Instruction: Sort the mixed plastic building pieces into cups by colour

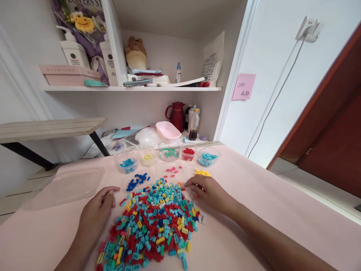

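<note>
A large heap of small toy building bricks [158, 226] in red, light blue, yellow, green and other colours lies on the pink-covered table. My left hand [97, 209] rests beside the heap's left edge, fingers loosely bent and the index finger stretched out, holding nothing. At the heap's upper right, my right hand [210, 192] reaches in with bent fingers apart, close to a red brick [183, 189]; no brick shows in its grasp. Just beyond it are yellow bricks [202, 172], partly covered by that hand. Dark blue bricks [138, 181] and pink bricks [173, 172] lie on clear lids.
Clear tubs with blue [127, 165], pale yellow [147, 159], green [169, 152], red [188, 152] and light blue bricks [207, 159] form a row behind. A large clear lid [81, 182] lies left. Farther back stand a pink tub [168, 130], red jug [177, 116] and bottle [194, 126].
</note>
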Available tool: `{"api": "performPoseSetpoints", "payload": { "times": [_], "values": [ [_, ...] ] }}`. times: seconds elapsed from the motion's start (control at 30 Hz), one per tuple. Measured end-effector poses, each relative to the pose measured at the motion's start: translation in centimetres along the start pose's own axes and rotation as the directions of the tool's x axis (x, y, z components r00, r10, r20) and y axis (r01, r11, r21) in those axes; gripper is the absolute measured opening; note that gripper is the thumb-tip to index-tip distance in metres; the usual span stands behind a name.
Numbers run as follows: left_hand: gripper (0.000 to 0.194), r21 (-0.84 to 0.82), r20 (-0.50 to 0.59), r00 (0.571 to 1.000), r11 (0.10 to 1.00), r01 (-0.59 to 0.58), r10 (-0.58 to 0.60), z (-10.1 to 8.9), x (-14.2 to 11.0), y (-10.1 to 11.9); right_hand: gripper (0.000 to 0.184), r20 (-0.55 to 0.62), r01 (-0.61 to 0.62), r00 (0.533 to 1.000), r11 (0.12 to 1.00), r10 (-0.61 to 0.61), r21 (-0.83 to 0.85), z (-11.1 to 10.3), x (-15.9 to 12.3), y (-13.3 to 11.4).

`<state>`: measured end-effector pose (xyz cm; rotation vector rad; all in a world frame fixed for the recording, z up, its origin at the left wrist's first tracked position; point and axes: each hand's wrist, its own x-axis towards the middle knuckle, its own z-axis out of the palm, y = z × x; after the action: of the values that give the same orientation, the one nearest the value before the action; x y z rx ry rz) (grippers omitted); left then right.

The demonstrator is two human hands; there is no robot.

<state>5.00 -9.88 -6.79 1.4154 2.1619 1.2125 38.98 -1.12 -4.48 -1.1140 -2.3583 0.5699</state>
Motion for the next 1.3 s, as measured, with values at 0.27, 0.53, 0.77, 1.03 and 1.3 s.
{"api": "performPoseSetpoints", "payload": {
  "times": [0.27,0.53,0.77,1.03,1.3],
  "values": [
    [0.035,0.004,-0.023,0.999,1.000,-0.027,0.027,0.0,-0.3,0.6,0.024,-0.074,-0.009,0.997,0.979,-0.007,-0.205,1.6,0.5,0.4],
    [0.035,0.008,-0.019,1.000,1.000,-0.010,0.010,0.1,-0.5,0.8,0.025,-0.008,-0.031,1.000,0.913,0.030,-0.406,1.8,0.8,-1.3],
    [0.033,0.030,-0.028,0.999,0.999,-0.031,0.032,-0.3,-0.3,0.7,0.020,-0.185,-0.065,0.982,0.984,0.034,-0.166,1.1,0.7,-0.1],
    [0.031,-0.041,-0.065,0.997,0.999,-0.035,0.033,-0.3,0.3,-0.1,0.014,-0.399,-0.110,0.910,0.993,0.113,0.030,-4.3,3.8,2.6],
    [0.032,-0.104,-0.061,0.998,0.995,-0.011,0.005,-0.3,0.2,-0.1,0.032,-0.590,-0.196,0.704,0.907,0.395,0.373,-7.8,5.4,7.3]
  ]
}}
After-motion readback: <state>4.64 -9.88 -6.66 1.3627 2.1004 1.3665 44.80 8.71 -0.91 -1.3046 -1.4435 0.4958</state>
